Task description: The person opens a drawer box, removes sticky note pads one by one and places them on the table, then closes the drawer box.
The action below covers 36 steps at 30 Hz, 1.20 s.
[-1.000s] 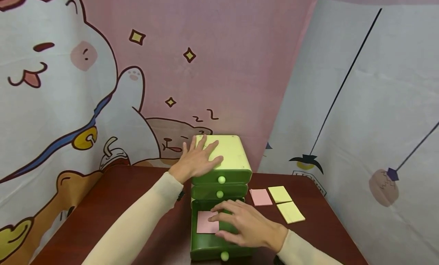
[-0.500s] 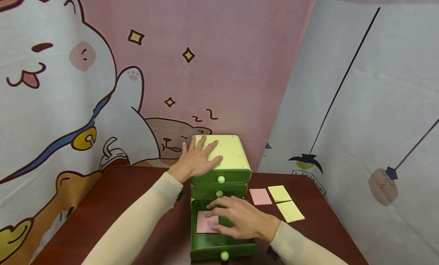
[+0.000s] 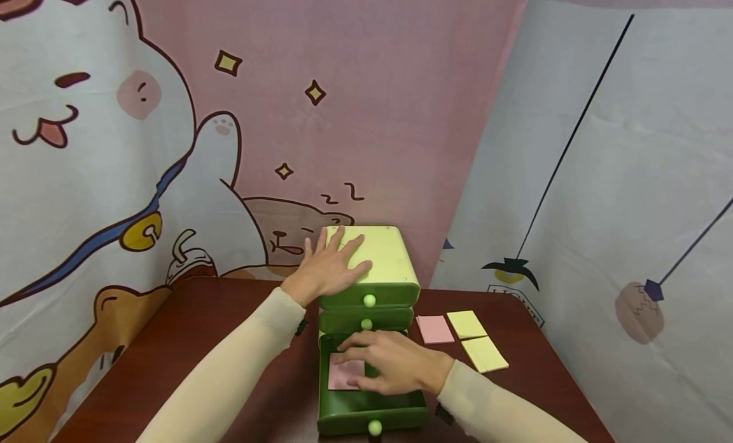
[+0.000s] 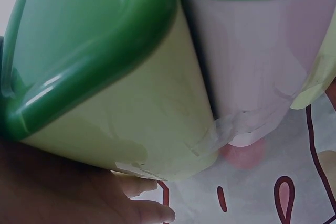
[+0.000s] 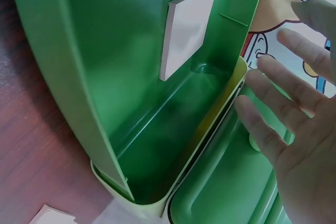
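Observation:
A small chest of drawers (image 3: 386,255) with a pale yellow top and green fronts stands on the table. My left hand (image 3: 328,270) rests on its top, fingers spread. In the left wrist view, part of that hand (image 4: 68,192) lies along the yellow casing. The bottom drawer (image 3: 346,425) is pulled out, holding a pink sticky-note pad (image 3: 336,375). Over this drawer hovers my right hand (image 3: 395,365), fingers loosely bent, overlapping the pad in the head view. The right wrist view shows the pad (image 5: 189,32) lying in the drawer, apart from the spread, unladen fingers (image 5: 281,106).
To the right of the chest lie another pink pad (image 3: 435,329) and two yellow pads, one (image 3: 466,324) behind the other (image 3: 485,354). The two upper drawers are closed, each with a round knob (image 3: 369,300). A cartoon-printed cloth (image 3: 401,112) hangs close behind the table (image 3: 246,341).
My right hand has shifted left over the open drawer, further across the pink pad. The left hand stays on the chest's top, and the drawer and pads have not moved.

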Tool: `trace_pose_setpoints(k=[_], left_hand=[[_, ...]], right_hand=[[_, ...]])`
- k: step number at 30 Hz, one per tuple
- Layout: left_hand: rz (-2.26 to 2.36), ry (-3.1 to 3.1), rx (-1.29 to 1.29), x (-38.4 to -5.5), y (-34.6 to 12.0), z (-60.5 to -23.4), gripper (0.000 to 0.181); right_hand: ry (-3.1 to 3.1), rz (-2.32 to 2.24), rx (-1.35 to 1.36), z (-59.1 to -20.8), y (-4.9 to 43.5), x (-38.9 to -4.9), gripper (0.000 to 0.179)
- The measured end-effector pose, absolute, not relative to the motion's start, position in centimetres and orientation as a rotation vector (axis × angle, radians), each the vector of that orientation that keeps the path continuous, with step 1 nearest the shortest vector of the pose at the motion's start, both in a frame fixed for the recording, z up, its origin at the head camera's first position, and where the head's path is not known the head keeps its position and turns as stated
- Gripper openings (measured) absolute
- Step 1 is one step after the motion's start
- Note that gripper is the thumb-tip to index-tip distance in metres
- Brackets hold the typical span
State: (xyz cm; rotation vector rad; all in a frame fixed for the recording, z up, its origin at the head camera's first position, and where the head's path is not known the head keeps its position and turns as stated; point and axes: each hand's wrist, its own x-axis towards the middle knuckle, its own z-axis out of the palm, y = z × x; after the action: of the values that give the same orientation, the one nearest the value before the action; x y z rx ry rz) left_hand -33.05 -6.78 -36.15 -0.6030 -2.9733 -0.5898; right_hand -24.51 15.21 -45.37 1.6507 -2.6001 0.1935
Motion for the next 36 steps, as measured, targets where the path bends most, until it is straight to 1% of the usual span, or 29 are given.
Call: trace_pose_setpoints(k=[15, 36], left_hand=[[-0.575, -2.967, -0.592, -33.1, -6.7, -36.4, 0.082], [-0.571, -2.967, -0.592, -33.3, -6.7, -36.5, 0.081]], right_hand=[[-2.710, 0.146, 1.697, -46.2, 13.8, -25.5, 0.036], [-2.837, 0.057, 1.765, -45.8, 13.3, -26.3, 0.034]])
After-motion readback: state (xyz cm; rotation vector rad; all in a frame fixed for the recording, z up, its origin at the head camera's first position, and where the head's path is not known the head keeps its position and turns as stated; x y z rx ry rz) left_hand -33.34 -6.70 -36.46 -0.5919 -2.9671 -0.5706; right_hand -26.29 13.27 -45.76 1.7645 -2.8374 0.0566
